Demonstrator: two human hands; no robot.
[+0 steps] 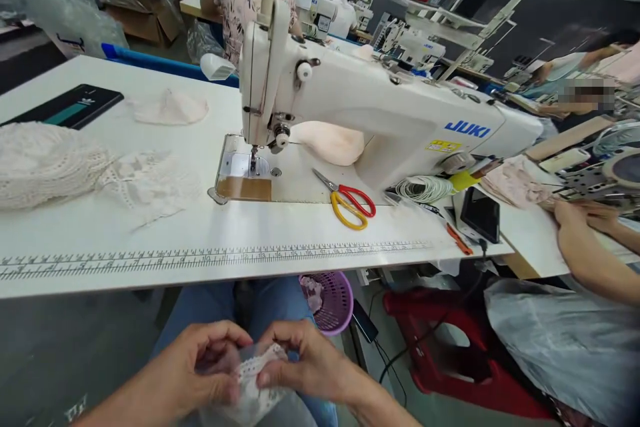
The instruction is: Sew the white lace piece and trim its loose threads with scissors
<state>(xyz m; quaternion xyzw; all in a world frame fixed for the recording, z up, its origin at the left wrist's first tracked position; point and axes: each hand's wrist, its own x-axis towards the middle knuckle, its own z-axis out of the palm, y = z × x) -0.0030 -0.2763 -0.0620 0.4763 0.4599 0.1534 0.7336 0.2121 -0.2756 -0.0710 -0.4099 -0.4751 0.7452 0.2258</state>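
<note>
Below the table's front edge, over my lap, both my hands pinch one small piece of white lace fabric [255, 373]. My left hand [203, 367] grips its left side and my right hand [305, 363] grips its right side, fingers closed on it. A white JUKI sewing machine [380, 107] stands on the white table [280, 227] ahead of me, its needle over the metal plate [240, 170]. Red and yellow scissors [350, 203] lie by the machine base.
A heap of white lace [55, 163] sits at the table's left, with a pale fabric piece [170, 108] and a dark tablet [70, 107] behind. A phone [480, 213] lies at right. A purple basket [333, 300] hangs under the table. A co-worker's arm [585, 247] rests at right.
</note>
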